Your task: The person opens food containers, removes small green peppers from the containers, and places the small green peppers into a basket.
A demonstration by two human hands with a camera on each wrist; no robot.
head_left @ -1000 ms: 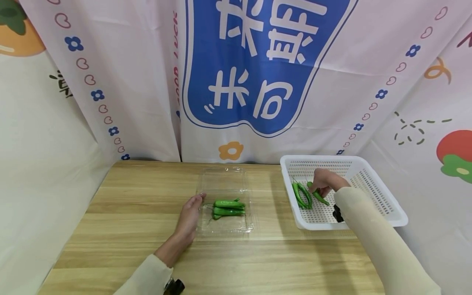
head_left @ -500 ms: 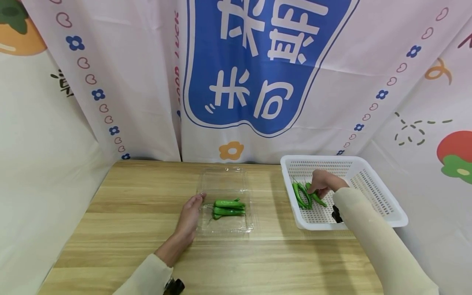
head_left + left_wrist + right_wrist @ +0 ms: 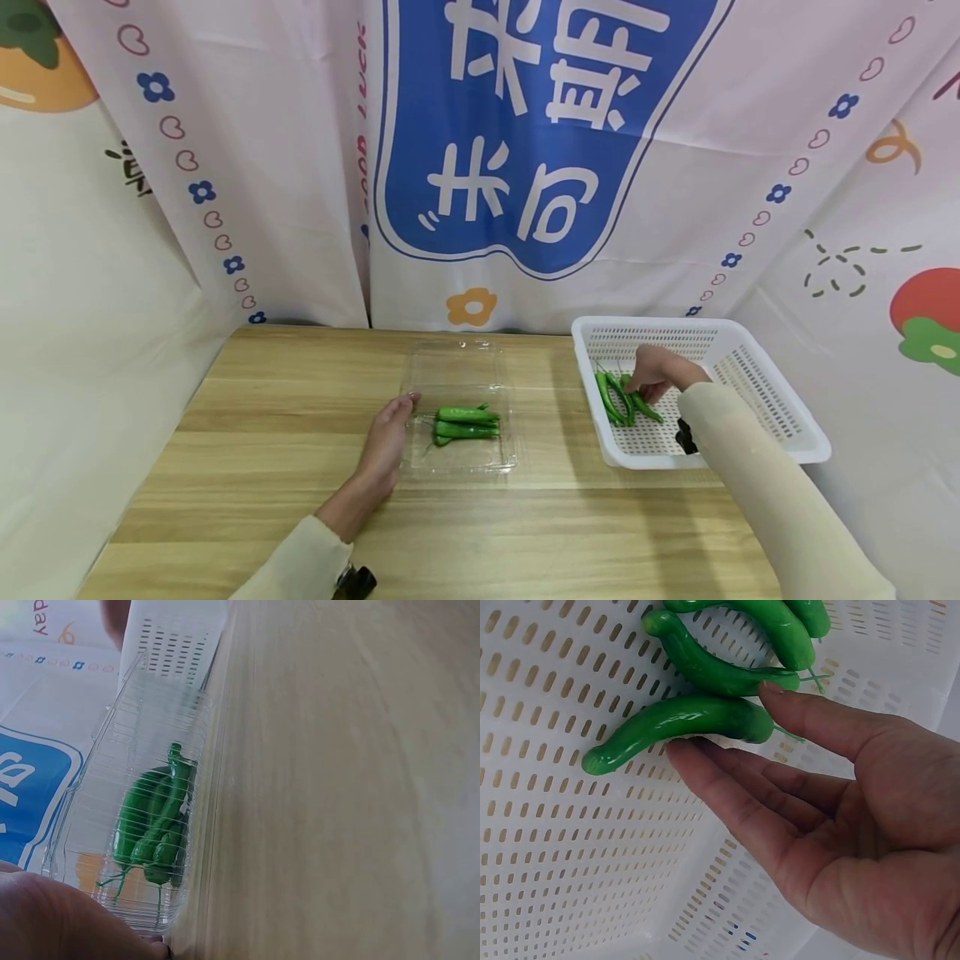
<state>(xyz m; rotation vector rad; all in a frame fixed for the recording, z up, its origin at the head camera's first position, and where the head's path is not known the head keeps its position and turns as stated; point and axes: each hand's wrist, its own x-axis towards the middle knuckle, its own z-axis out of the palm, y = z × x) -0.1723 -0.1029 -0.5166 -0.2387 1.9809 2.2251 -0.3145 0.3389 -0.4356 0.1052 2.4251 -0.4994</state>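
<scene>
My left hand [image 3: 386, 442] holds the left edge of an open clear plastic clamshell box [image 3: 457, 462], its thumb at the rim. Several green chili peppers [image 3: 465, 422] lie side by side in the box's near half. Over on the right, my right hand [image 3: 840, 780] reaches down into a white basket [image 3: 712, 458]. Its fingertips touch the underside of one green pepper [image 3: 690, 724], while the thumb extends over the stem end of the neighbouring pepper [image 3: 712, 667]. More green peppers [image 3: 780, 630] lie beside these on the basket floor.
The basket's perforated walls surround the right hand. A wooden table [image 3: 262, 500] carries both containers, and its back edge meets a printed cloth [image 3: 420, 292]. Printed cloth also hangs at the left and right sides.
My right hand has shifted slightly left in the basket, and the pepper at its fingers has moved left against the others. The left hand and the box have stayed in place.
</scene>
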